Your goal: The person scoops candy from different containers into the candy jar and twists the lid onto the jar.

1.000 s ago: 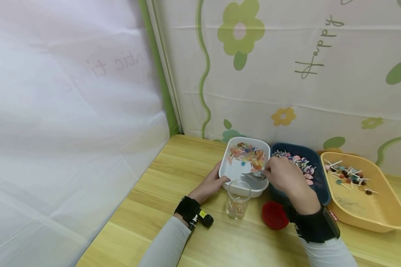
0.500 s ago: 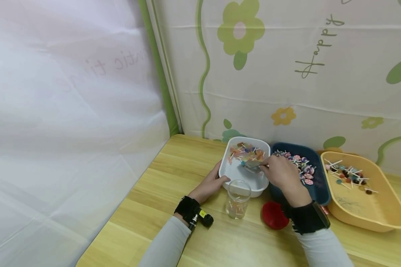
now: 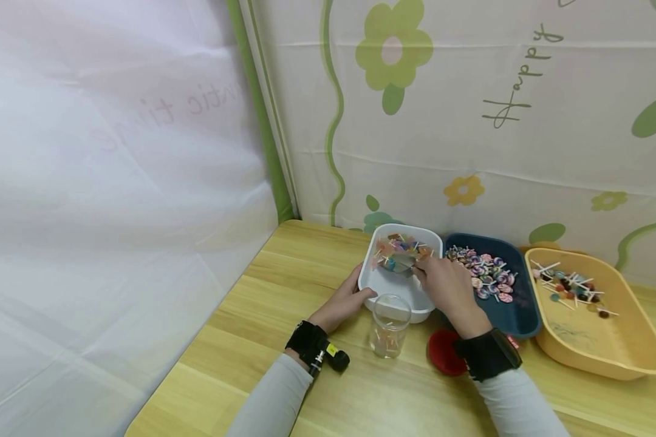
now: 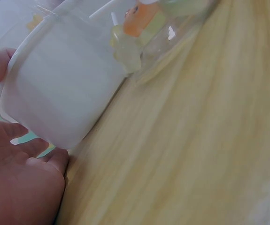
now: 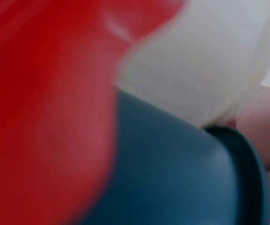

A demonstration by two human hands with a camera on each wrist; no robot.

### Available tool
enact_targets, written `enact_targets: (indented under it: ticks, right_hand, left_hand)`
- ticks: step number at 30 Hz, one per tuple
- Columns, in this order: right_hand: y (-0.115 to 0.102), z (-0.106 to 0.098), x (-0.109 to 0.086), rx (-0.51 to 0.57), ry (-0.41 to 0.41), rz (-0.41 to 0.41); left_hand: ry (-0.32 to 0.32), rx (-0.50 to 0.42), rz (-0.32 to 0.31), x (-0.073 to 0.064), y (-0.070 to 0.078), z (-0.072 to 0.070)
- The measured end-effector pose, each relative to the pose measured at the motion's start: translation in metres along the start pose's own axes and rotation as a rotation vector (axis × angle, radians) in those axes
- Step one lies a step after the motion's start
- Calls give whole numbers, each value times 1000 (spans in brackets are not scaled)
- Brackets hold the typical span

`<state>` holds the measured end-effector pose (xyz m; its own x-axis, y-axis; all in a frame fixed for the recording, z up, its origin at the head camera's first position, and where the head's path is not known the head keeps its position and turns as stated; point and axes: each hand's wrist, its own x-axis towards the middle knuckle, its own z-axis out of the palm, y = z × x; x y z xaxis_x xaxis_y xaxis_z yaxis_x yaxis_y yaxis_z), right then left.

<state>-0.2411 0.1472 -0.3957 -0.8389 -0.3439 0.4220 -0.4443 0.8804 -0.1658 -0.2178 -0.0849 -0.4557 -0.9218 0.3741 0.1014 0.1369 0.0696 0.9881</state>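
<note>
My left hand (image 3: pixel 343 303) grips the near left corner of a white plastic tub (image 3: pixel 379 280), thumb over the rim and fingers against the outer wall, as the left wrist view also shows. Small colourful candy-like pieces on white sticks (image 3: pixel 399 244) lie at the tub's far end. Over the tub, my right hand (image 3: pixel 449 290) holds a silver scoop (image 3: pixel 404 262), its bowl at the near edge of the pile. A clear plastic cup (image 3: pixel 390 325) stands in front of the tub with several pieces low inside; an orange one (image 4: pixel 142 18) shows through it in the left wrist view.
A red round dish-like thing (image 3: pixel 445 354) lies beneath my right wrist. Right of the tub stand a dark blue bin (image 3: pixel 516 318) of mini lollipops and a yellow bin (image 3: pixel 623 346) with more stick candies. A printed curtain (image 3: pixel 415 152) hangs behind the table (image 3: pixel 240 321).
My right hand has moved left and slightly farther in with the scoop, from the tub's right side into the near part of the pile. The left hand and tub have stayed put.
</note>
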Motion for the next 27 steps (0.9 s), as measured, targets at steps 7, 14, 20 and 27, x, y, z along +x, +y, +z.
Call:
enact_targets:
  ticks: [7, 14, 20, 27]
  right_hand:
    - [3, 7, 1, -32, -11, -79]
    - [12, 4, 2, 64, -94, -133]
    - [19, -2, 3, 135, -166, -113]
    - [27, -6, 4, 228, -212, -82]
  left_hand:
    - [17, -8, -4, 1, -5, 2]
    - [32, 0, -10, 1, -3, 2]
    - [42, 8, -24, 1, -3, 2]
    - [50, 9, -38, 1, -4, 3]
